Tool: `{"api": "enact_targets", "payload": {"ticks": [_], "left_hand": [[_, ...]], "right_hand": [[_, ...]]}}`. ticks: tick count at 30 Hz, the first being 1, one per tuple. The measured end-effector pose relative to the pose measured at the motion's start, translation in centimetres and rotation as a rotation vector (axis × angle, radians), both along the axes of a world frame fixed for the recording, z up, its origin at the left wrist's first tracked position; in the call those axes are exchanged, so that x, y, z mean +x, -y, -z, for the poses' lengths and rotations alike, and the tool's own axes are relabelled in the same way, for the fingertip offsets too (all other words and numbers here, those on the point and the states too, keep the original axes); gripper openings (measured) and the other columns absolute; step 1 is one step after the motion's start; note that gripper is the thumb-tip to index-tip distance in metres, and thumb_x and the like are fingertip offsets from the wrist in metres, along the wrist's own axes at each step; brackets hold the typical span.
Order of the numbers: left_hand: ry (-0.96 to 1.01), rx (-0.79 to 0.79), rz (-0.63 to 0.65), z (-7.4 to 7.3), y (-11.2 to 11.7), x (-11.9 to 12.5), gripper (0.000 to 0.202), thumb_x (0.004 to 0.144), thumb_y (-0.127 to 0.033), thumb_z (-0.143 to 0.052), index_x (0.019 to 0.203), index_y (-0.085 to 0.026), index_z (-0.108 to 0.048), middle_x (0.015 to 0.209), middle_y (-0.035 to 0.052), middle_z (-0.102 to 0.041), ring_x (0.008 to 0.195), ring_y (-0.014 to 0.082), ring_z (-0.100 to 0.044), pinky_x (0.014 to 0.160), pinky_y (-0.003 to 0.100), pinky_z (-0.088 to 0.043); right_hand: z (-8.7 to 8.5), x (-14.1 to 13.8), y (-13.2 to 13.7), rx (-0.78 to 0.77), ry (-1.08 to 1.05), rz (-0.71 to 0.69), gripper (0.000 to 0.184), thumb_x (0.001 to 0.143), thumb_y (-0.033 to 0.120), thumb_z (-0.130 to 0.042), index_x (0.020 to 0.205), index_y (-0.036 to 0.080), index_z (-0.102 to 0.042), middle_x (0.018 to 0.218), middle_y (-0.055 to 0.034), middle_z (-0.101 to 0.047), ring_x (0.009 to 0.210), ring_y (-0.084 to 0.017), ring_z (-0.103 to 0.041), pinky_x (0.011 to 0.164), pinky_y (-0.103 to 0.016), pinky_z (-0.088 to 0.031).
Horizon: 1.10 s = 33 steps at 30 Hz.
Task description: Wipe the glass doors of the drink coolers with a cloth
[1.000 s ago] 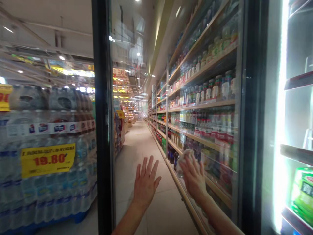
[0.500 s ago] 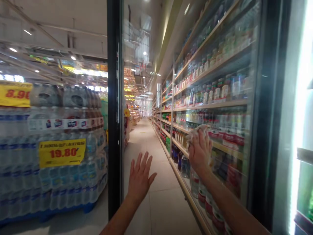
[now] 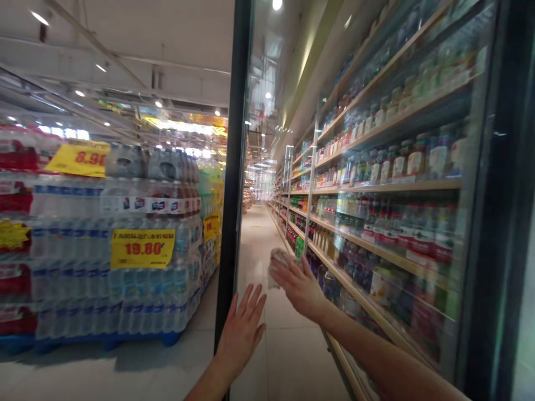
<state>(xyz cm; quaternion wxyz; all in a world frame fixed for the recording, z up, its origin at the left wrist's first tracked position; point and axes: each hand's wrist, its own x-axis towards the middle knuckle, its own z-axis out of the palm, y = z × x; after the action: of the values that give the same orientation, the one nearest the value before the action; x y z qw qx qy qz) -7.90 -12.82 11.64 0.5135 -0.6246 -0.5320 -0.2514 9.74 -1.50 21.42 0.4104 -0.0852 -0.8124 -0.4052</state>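
A glass door (image 3: 288,184) in a dark frame stands before me, with shelves of bottles seen through it or mirrored in it; I cannot tell which. My right hand (image 3: 303,284) presses a crumpled pale cloth (image 3: 278,267) against the pane, at its lower left part. The fingers lie over the cloth and hide some of it. Lower down and to the left, my left hand (image 3: 244,323) rests with fingers spread, flat on or close to the glass beside the door's dark edge (image 3: 234,195). It holds nothing.
Left of the door, shrink-wrapped packs of bottles (image 3: 146,289) are stacked on a blue pallet (image 3: 112,340). Yellow price signs (image 3: 142,249) hang on the stack. Rows of bottles (image 3: 401,161) fill the shelves on the right. A tiled floor (image 3: 284,345) runs down the aisle.
My right hand has swept the cloth leftward and slightly down across the glass, nearer my left hand. The view has turned left, showing more of the bottle stack. My left hand stays near the frame.
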Motion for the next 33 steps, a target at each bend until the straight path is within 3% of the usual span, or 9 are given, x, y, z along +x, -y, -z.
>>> {"api": "enact_targets", "payload": {"ticks": [2, 7, 11, 13, 18, 23, 28, 30, 33], "left_hand": [[-0.012, 0.014, 0.009, 0.1, 1.0, -0.9, 0.047, 0.081, -0.02, -0.049, 0.128, -0.018, -0.046, 0.138, 0.006, -0.044, 0.135, 0.0215, -0.027, 0.112, 0.041, -0.016], [0.087, 0.093, -0.014, -1.6, 2.5, -3.0, 0.053, 0.083, -0.023, -0.048, 0.134, -0.013, -0.037, 0.139, 0.013, -0.042, 0.137, 0.0243, -0.022, 0.111, 0.044, -0.02], [0.137, 0.133, -0.032, -2.6, 3.0, -4.4, 0.056, 0.084, -0.024, -0.048, 0.136, -0.012, -0.033, 0.139, 0.0157, -0.04, 0.137, 0.0257, -0.021, 0.11, 0.045, -0.022], [0.14, 0.149, -0.033, -2.8, 3.2, -5.1, 0.057, 0.084, -0.024, -0.048, 0.137, -0.013, -0.031, 0.139, 0.0156, -0.04, 0.137, 0.0249, -0.021, 0.111, 0.044, -0.021], [0.163, 0.192, -0.033, -4.2, 3.1, -5.9, 0.059, 0.085, -0.025, -0.048, 0.139, -0.015, -0.027, 0.142, 0.0159, -0.036, 0.137, 0.025, -0.02, 0.11, 0.045, -0.022], [0.144, 0.203, -0.014, -7.1, 2.5, -5.7, 0.057, 0.085, -0.026, -0.049, 0.137, -0.014, -0.029, 0.143, 0.0167, -0.034, 0.137, 0.0268, -0.021, 0.107, 0.047, -0.025], [0.126, 0.243, 0.034, -10.7, 1.1, -4.1, 0.052, 0.086, -0.027, -0.047, 0.134, -0.014, -0.034, 0.142, 0.017, -0.035, 0.137, 0.0269, -0.02, 0.108, 0.047, -0.024], [0.13, 0.26, 0.055, -11.9, 0.6, -3.3, 0.052, 0.086, -0.027, -0.047, 0.134, -0.013, -0.034, 0.142, 0.0173, -0.034, 0.137, 0.0272, -0.019, 0.108, 0.048, -0.024], [0.111, 0.274, 0.078, -13.3, -0.1, -2.5, 0.053, 0.086, -0.029, -0.047, 0.135, -0.014, -0.033, 0.142, 0.017, -0.035, 0.137, 0.0265, -0.02, 0.108, 0.047, -0.024]], "right_hand": [[-0.1, -1.4, 0.2, 0.039, 0.113, -0.04, 0.039, 0.085, 0.018, -0.043, 0.123, 0.023, -0.052, 0.143, 0.0001, -0.04, 0.141, -0.019, -0.008, 0.113, -0.047, 0.005], [-2.3, -5.4, 1.0, -0.117, -0.15, 0.019, 0.046, 0.084, 0.013, -0.042, 0.129, 0.021, -0.047, 0.144, -0.0049, -0.036, 0.141, -0.023, -0.008, 0.111, -0.054, 0.003], [0.1, -6.8, 2.0, -0.012, 0.151, -0.105, 0.037, 0.087, 0.021, -0.041, 0.123, 0.021, -0.052, 0.144, -0.0034, -0.037, 0.14, -0.02, -0.013, 0.114, -0.048, 0.002], [0.4, -7.1, 2.3, 0.03, 0.233, -0.141, 0.035, 0.088, 0.022, -0.041, 0.121, 0.02, -0.053, 0.144, -0.0025, -0.037, 0.139, -0.019, -0.015, 0.114, -0.046, 0.003], [-2.9, -8.5, 2.0, -0.113, -0.099, -0.033, 0.041, 0.085, 0.015, -0.042, 0.125, 0.018, -0.05, 0.144, -0.0069, -0.037, 0.14, -0.025, -0.013, 0.11, -0.055, 0.007], [-5.1, -8.3, 1.4, -0.001, 0.148, -0.117, 0.04, 0.084, 0.018, -0.043, 0.124, 0.022, -0.051, 0.143, -0.0052, -0.038, 0.14, -0.02, -0.015, 0.113, -0.05, 0.004], [-10.2, -7.8, 1.1, -0.135, -0.216, 0.003, 0.044, 0.084, 0.015, -0.041, 0.127, 0.021, -0.048, 0.144, -0.0063, -0.037, 0.139, -0.025, -0.015, 0.11, -0.057, 0.001], [-10.5, -7.3, 1.1, -0.111, -0.194, -0.003, 0.043, 0.084, 0.017, -0.042, 0.126, 0.021, -0.049, 0.145, -0.0068, -0.036, 0.139, -0.026, -0.016, 0.11, -0.056, 0.0], [-10.0, -6.5, 0.8, 0.023, 0.053, -0.075, 0.039, 0.084, 0.02, -0.044, 0.123, 0.022, -0.051, 0.143, -0.0057, -0.039, 0.138, -0.023, -0.019, 0.111, -0.053, -0.002]]}}
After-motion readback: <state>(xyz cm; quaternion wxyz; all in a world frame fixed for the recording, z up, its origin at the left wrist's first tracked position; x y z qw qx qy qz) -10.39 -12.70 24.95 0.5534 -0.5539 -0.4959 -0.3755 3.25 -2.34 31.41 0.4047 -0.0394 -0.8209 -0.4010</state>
